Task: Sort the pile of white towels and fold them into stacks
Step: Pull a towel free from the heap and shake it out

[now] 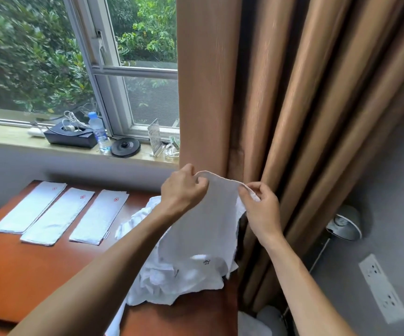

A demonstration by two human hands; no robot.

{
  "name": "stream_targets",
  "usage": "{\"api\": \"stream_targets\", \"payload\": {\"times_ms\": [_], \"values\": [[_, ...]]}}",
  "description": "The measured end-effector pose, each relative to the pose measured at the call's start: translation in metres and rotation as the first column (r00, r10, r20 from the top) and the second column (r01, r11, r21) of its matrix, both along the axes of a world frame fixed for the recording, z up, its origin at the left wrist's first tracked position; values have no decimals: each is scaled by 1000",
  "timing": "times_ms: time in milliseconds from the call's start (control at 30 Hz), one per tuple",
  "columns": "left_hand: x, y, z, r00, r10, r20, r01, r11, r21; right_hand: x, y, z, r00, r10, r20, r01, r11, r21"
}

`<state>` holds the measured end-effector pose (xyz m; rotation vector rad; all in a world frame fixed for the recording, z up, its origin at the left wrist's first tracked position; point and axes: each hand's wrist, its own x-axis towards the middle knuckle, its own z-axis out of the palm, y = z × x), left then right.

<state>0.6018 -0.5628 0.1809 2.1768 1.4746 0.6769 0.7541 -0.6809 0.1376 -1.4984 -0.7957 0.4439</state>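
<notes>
Above the crumpled pile (152,284), left grip (184,190) and right grip (261,204) pinch the hem of a limp white towel (208,221); flat rectangular stacks (57,215) at 9 o'clock.

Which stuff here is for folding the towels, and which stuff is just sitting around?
For the job: held towel, pinched by left hand and right hand; towel pile; left stack, middle stack, right stack; table.

Just lying about: water bottle, black box, round black base, curtain, wall socket.
</notes>
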Motion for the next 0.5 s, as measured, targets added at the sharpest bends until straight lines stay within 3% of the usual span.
{"api": "stream_targets", "payload": {"times_ms": [100,167,300,500], "values": [[8,-10,-1,964,-74,257,131,968,-215,-1,-2,2,999,50,15,-50,999,-6],[12,-18,-3,901,-122,416,232,947,-223,-4,-3,0,998,66,-15,-67,998,-24],[15,-25,-18,860,-231,454,323,937,-134,-14,-3,-9,990,127,-60,-130,990,-58],[15,-34,-35,760,-73,646,447,780,-438,-19,-10,-17,977,181,-111,-185,982,-25]]}}
